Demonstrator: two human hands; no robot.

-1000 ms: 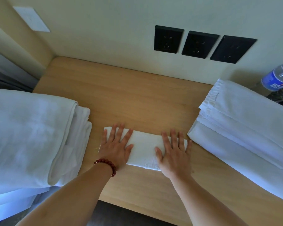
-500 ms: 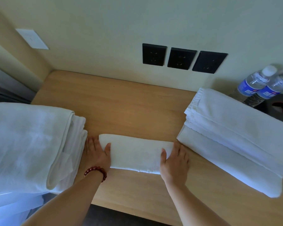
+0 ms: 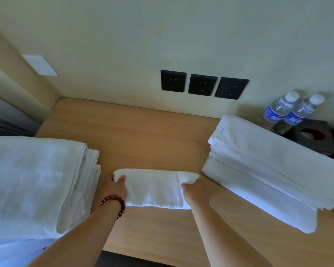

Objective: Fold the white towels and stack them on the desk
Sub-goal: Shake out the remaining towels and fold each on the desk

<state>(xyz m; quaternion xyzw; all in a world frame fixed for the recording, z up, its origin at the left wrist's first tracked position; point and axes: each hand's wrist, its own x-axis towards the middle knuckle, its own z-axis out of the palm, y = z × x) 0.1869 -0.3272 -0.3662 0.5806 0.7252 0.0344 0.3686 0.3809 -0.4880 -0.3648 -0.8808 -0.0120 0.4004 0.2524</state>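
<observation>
On the wooden desk (image 3: 143,143), between 2 stacks of white towels, the left hand (image 3: 117,187) and right hand (image 3: 196,191) grip a folded towel (image 3: 154,187) by its ends.

Two bottles (image 3: 289,114) stand at the back right, each with a blue label (image 3: 273,115) carrying white characters, but the print is far too small and blurred to make out, so no brand comes through; a thin red strip crosses the nearer label (image 3: 295,118), equally unreadable. The three black sockets (image 3: 202,84) on the wall carry no lettering I can pick out, and the white plate (image 3: 39,65) on the left wall looks blank. Nothing else here offers a word, number or sign that can be read
</observation>
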